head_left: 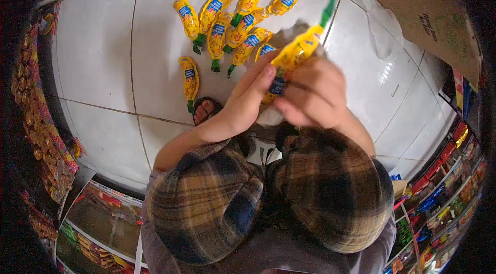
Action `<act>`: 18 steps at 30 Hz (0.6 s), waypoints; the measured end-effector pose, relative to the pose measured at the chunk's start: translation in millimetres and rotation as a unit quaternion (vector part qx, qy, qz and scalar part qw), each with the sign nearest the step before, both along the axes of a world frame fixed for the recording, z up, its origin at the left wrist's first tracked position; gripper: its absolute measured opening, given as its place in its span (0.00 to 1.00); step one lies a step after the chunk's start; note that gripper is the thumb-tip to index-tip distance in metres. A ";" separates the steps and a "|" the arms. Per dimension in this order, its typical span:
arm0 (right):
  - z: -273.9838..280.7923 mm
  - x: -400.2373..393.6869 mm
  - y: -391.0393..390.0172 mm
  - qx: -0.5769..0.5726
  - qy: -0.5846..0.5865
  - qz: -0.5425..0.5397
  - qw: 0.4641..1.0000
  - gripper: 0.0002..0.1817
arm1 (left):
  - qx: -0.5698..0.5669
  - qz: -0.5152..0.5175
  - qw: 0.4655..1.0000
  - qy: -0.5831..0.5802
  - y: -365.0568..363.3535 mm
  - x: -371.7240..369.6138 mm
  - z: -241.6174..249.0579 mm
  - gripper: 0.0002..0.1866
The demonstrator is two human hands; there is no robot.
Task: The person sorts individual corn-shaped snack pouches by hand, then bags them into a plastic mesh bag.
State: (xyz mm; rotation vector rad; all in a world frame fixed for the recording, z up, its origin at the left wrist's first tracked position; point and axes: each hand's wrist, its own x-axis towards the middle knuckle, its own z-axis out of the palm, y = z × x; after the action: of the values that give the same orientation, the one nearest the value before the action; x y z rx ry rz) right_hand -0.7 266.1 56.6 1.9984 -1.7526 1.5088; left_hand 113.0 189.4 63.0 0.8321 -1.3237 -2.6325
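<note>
Above the floor, both my hands are at one yellow banana-shaped packet (299, 49) with a blue label and a green tip pointing up and right. My left hand (250, 88) has its fingers against the packet's left side. My right hand (316, 96), slightly blurred, is closed round its lower right part. Below them shows something whitish that I cannot make out, mostly hidden. Several similar packets (218, 36) lie on the floor ahead. A single banana packet (189, 80) lies apart, near my sandalled foot (205, 110).
White floor tiles (98, 67) surround me. A cardboard box (429, 10) stands at the upper right, with a clear plastic bag (382, 31) beside it. Shelves of packaged goods (439, 207) line the right, and more wrapped goods (39, 114) are at the left. My plaid-covered knees (206, 196) are close below my hands.
</note>
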 end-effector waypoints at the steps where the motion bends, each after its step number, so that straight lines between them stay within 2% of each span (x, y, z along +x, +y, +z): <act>1: 4.1 -6.6 -1.8 -0.023 0.034 -0.039 0.998 0.11 | -0.027 -0.008 0.999 0.029 0.3 -0.5 -1.4 0.20; 2: 6.1 -15.0 -3.2 -0.023 0.051 -0.063 0.996 0.11 | -0.077 -0.047 0.994 0.059 -4.3 1.1 -3.4 0.20; 5: 7.8 -36.2 -10.5 -0.040 0.023 -0.171 0.984 0.09 | -0.100 -0.044 0.992 0.070 0.3 1.1 -2.0 0.19; 7: -0.7 -39.7 -14.5 0.011 -0.119 -0.234 0.965 0.05 | -0.099 -0.077 0.991 0.051 -2.3 1.7 0.8 0.19; 8: -4.3 -35.0 -16.9 0.003 -0.221 -0.215 0.951 0.02 | -0.119 -0.073 0.989 0.051 -1.1 2.5 -3.6 0.19; 9: -9.5 -28.6 -13.7 0.024 -0.194 -0.208 0.958 0.02 | -0.139 -0.070 0.987 0.050 0.1 2.9 -8.2 0.18; 10: -17.7 -16.7 -8.3 0.041 -0.136 -0.188 0.972 0.05 | -0.066 -0.049 0.996 0.027 2.3 2.0 -11.5 0.19; 11: -18.5 -1.5 -4.0 0.069 -0.086 -0.149 0.983 0.09 | -0.068 -0.048 0.996 0.026 2.3 2.7 -16.9 0.19; 13: -24.8 26.6 0.8 0.066 -0.008 -0.091 0.994 0.10 | 0.062 0.008 0.998 -0.011 1.8 3.9 -27.2 0.20; 15: -39.3 30.6 5.5 0.065 -0.026 -0.085 0.994 0.13 | 0.081 0.007 0.996 0.024 2.6 5.3 -31.4 0.21; 18: -60.4 12.2 7.6 0.062 -0.030 -0.129 0.989 0.15 | 0.032 0.013 0.999 -0.023 1.7 11.2 -42.0 0.22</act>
State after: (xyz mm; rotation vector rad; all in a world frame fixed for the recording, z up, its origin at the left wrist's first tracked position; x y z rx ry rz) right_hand 11.6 273.6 -3.8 1.7088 -2.0815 1.4234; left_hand 124.2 191.2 21.0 0.9175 -1.2369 -2.6638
